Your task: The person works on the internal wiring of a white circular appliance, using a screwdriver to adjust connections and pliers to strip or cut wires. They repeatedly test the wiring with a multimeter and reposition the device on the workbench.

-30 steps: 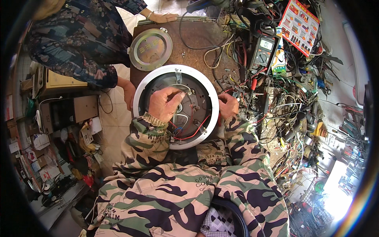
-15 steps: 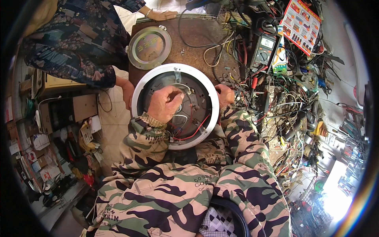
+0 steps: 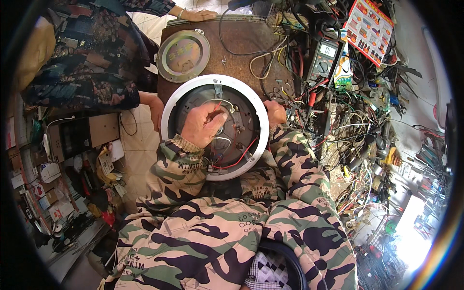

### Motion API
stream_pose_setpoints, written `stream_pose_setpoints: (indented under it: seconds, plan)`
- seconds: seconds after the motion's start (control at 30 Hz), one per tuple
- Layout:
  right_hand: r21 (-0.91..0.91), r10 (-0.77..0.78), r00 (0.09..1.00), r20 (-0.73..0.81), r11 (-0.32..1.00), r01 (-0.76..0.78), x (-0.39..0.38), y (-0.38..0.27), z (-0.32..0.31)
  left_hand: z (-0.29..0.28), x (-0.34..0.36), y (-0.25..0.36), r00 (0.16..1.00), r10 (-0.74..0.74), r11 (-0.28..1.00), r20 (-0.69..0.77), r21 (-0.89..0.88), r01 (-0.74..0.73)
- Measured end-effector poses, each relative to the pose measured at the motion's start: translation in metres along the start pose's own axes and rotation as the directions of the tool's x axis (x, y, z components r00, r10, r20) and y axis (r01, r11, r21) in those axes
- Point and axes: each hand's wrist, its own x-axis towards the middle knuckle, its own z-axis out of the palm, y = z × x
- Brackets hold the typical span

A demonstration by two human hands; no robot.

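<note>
A round appliance housing (image 3: pixel 264 140) with a white rim stands tilted toward me at the near edge of the workbench. Its dark inside shows a metal strip, small terminals, white wires and a red wire (image 3: pixel 246 153). My left hand (image 3: pixel 200 126) reaches into it with fingers curled in a pinch; a bit of red shows at the fingertips, but what they hold is too small to name. On the outer right side of the rim, my right hand (image 3: pixel 275 113) is closed and steadies the housing, its fingertips partly hidden.
A round metal cover plate (image 3: pixel 183 55) lies on the brown workbench (image 3: pixel 241 46). At the left, another person's hand (image 3: pixel 155 110) is beside the housing; their other hand (image 3: pixel 199 15) rests on the far edge. A multimeter (image 3: pixel 323 63) and heaped wires (image 3: pixel 357 125) crowd the right.
The housing has shifted slightly upward in the picture, along with my hands. My left fingers stay pinched inside it. The other person leans a little further in.
</note>
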Motion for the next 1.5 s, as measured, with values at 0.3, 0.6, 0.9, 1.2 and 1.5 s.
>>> stream_pose_setpoints:
  seconds: [0.3,0.6,0.9,1.2,1.5]
  plan:
    - [0.477,0.254,0.964,-0.074,0.858,-0.189,-0.021,-0.002,-0.027,0.002,-0.003,0.0,0.996,-0.084,0.988,0.03,-0.129,0.087]
    - [0.748,0.355,0.93,0.095,0.591,-0.302,-0.069,-0.001,-0.059,-0.001,-0.007,-0.001,0.998,-0.06,0.992,-0.014,-0.113,0.058]
    - [0.708,0.332,0.935,0.127,0.63,-0.32,-0.071,-0.01,-0.049,-0.014,-0.009,-0.002,0.999,0.037,0.997,-0.002,-0.074,-0.037]
    - [0.707,0.317,0.944,0.095,0.646,-0.288,-0.073,-0.004,-0.03,0.001,-0.035,0.016,0.967,0.191,0.931,-0.168,0.342,-0.125]
    - [0.657,0.342,0.936,0.08,0.689,-0.307,-0.069,-0.01,-0.038,0.024,-0.017,0.02,0.974,0.174,0.875,-0.145,0.477,-0.085]
